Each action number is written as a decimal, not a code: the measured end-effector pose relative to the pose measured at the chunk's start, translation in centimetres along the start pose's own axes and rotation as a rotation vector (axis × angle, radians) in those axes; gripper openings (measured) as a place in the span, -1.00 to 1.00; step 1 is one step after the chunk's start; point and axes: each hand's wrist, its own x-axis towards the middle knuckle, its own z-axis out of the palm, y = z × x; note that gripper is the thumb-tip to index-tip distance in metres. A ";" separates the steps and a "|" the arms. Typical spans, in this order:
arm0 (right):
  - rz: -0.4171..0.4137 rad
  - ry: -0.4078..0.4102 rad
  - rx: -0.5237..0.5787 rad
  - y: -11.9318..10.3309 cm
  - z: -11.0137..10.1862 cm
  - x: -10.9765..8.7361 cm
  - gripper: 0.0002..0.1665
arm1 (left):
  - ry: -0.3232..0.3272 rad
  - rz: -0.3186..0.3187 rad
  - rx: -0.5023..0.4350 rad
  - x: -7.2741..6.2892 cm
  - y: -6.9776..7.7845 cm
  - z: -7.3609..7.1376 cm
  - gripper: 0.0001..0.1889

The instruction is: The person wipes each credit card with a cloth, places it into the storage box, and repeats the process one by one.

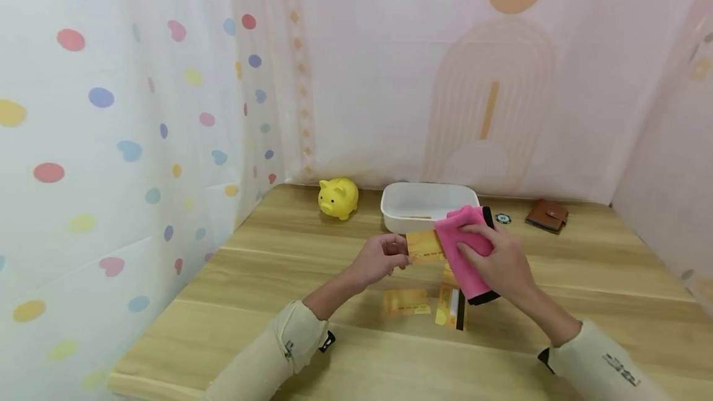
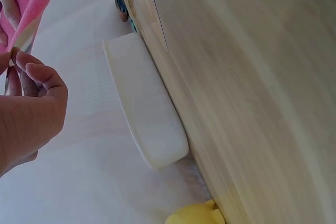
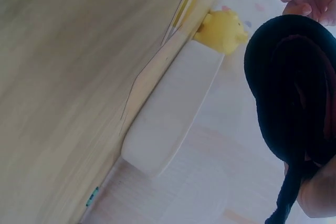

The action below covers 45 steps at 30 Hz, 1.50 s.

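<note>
My left hand [image 1: 381,260] pinches a yellow-orange bank card [image 1: 423,246] by its left end, above the table. With my right hand [image 1: 504,262] I grip a folded pink cloth [image 1: 459,258] with black edging; it lies over the card's right end and hides it. Below them on the table are a face-up yellow card [image 1: 406,302] and a card turned over [image 1: 445,311], its black stripe showing. Part of another yellow card [image 1: 448,274] peeks out beside the cloth. In the right wrist view the cloth's dark edging [image 3: 273,93] covers most of my right hand.
Behind the hands stands a white plastic tub [image 1: 398,223] with a flat brownish thing inside. Left of it is a yellow piggy bank [image 1: 338,198]. A poker chip [image 1: 503,218] and a brown wallet [image 1: 548,215] lie to the right. Curtains [image 1: 356,79] border the wooden table.
</note>
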 end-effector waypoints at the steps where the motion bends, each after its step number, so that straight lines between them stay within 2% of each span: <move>1: 0.000 -0.001 -0.005 0.1 -0.1 0.1 -0.68 | 0.001 0.002 -0.002 0.1 0.1 0.0 -0.88; 8: 0.035 -0.012 -0.049 1.0 -1.2 -0.1 -0.68 | 0.030 -0.028 -0.042 0.4 0.2 0.3 -0.89; 16: 0.061 0.001 -0.041 1.5 -1.8 -0.5 -0.69 | 0.126 -0.102 -0.183 1.1 -0.3 0.0 -0.85; 22: 0.049 -0.004 -0.013 1.6 -1.8 -0.6 -0.69 | 0.166 -0.134 -0.299 2.3 -0.2 -0.4 -0.90; 30: 0.050 -0.006 -0.001 1.5 -1.9 -0.9 -0.70 | 0.197 -0.123 -0.423 4.2 -0.6 -0.8 -0.89; 38: 0.046 -0.004 0.005 1.1 -1.8 -1.0 -0.70 | 0.259 -0.129 -0.463 5.9 -0.5 -0.9 -0.84; 45: 0.064 -0.016 0.005 1.0 -1.9 -1.3 -0.70 | 0.299 -0.143 -0.462 7.0 -0.7 -1.3 -0.85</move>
